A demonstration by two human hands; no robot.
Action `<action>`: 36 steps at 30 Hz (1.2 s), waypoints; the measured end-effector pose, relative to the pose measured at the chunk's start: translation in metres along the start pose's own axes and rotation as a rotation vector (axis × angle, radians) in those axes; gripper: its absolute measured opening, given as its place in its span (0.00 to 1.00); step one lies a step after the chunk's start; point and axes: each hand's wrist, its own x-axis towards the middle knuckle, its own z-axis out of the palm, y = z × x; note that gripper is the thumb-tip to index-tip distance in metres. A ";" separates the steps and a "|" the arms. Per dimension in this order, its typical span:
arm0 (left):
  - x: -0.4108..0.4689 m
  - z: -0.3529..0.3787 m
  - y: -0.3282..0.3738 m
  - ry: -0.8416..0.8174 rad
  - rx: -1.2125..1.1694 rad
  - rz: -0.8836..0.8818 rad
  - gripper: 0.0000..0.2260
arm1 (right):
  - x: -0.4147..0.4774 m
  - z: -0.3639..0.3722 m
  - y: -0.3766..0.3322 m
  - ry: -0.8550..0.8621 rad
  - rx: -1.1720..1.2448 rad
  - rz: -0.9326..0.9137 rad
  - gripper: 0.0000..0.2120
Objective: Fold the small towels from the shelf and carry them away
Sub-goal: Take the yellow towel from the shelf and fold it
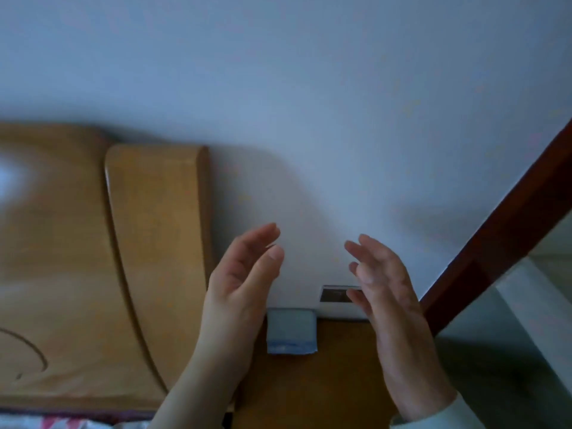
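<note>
Across the top and centre of the frame, pale wall (309, 72), taking up most of the view. At left, tan wooden headboard (77, 258) with a curved raised panel, blurred. From the right edge down toward lower centre, dark red-brown wooden bar (510, 218), slanting. At lower centre, brown wooden top (325, 382), meeting the wall. Above it, 2 bare hands raised with palms facing each other: left hand (241, 283) and right hand (387, 292), well apart, fingers straight and loosely spread, gripping nothing. Between the wrists, 1 folded blue-grey towel (291, 331), lying on the wooden top against the wall. Just right of it, small white box (337, 308) with a dark panel, partly hidden behind the right fingers.
</note>
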 end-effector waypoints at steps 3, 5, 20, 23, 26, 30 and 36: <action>-0.008 0.001 0.073 -0.021 -0.048 0.071 0.16 | -0.011 -0.008 -0.074 0.009 0.031 -0.066 0.22; -0.017 -0.002 0.118 -0.019 -0.076 0.121 0.17 | -0.020 -0.011 -0.121 0.007 0.076 -0.106 0.22; -0.101 -0.059 0.322 0.117 0.005 0.366 0.19 | -0.086 0.020 -0.307 -0.233 0.337 -0.274 0.27; -0.106 -0.063 0.332 0.170 0.008 0.409 0.18 | -0.080 0.027 -0.316 -0.317 0.363 -0.292 0.28; -0.113 -0.069 0.338 0.250 -0.010 0.432 0.18 | -0.073 0.037 -0.325 -0.409 0.373 -0.303 0.28; -0.132 -0.085 0.346 0.404 -0.005 0.466 0.22 | -0.068 0.064 -0.337 -0.526 0.406 -0.289 0.19; -0.185 -0.119 0.370 0.651 0.106 0.518 0.16 | -0.099 0.117 -0.354 -0.778 0.522 -0.305 0.17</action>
